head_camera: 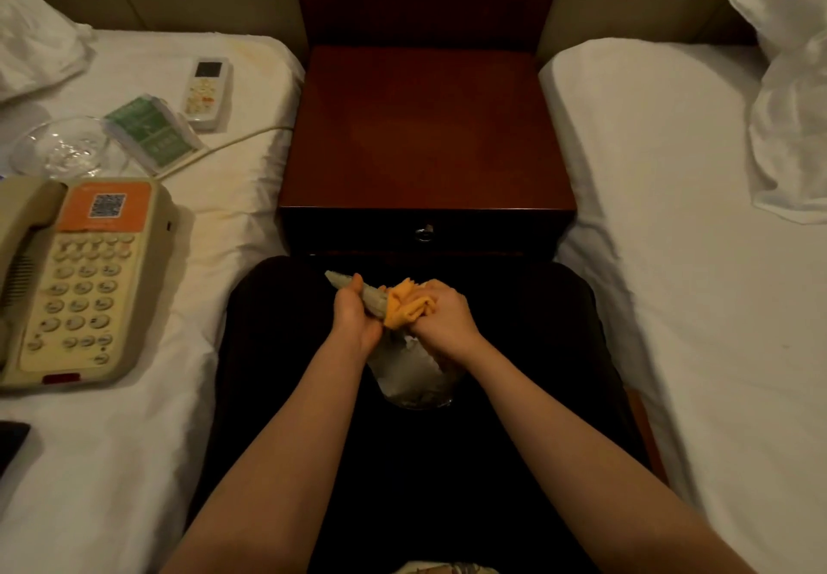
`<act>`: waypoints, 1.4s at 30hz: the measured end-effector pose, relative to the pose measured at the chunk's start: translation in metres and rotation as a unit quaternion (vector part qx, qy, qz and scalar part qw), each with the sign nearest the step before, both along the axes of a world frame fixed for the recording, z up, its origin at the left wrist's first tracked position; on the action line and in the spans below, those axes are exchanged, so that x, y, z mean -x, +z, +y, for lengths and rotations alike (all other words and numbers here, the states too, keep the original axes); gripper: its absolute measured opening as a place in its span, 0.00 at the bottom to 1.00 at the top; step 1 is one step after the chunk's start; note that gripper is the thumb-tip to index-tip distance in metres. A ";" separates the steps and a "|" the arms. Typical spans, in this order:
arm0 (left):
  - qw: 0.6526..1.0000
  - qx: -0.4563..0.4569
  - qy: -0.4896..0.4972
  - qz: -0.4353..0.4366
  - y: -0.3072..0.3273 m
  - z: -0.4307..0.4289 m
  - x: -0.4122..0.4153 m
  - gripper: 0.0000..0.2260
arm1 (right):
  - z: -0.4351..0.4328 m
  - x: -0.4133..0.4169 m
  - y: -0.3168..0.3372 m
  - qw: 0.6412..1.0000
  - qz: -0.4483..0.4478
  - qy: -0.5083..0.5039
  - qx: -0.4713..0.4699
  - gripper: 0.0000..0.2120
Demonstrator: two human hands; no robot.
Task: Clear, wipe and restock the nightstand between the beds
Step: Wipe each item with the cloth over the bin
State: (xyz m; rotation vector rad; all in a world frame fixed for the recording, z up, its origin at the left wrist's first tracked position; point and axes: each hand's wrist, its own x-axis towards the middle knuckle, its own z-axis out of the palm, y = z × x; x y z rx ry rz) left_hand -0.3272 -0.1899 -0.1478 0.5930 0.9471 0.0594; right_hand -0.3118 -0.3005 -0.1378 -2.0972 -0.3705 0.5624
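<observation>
QR code (pixel 106 205) on the telephone (pixel 85 296)

Left hand (pixel 355 318) grips pale object (pixel 375 299); right hand (pixel 447 316) holds orange cloth (pixel 408 308) to it. Nightstand (pixel 425 135) 12 o'clock; telephone (pixel 80 278) 9.

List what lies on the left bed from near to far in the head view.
Dark flat object at the frame's edge → telephone → clear glass dish → remote control. The green-printed card overlaps the dish and remote in depth, so it is left out.
</observation>
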 end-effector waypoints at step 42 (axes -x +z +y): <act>0.948 -0.080 -0.307 0.018 0.016 -0.012 0.013 0.22 | -0.007 -0.029 0.003 0.979 0.054 -0.194 -0.027 0.20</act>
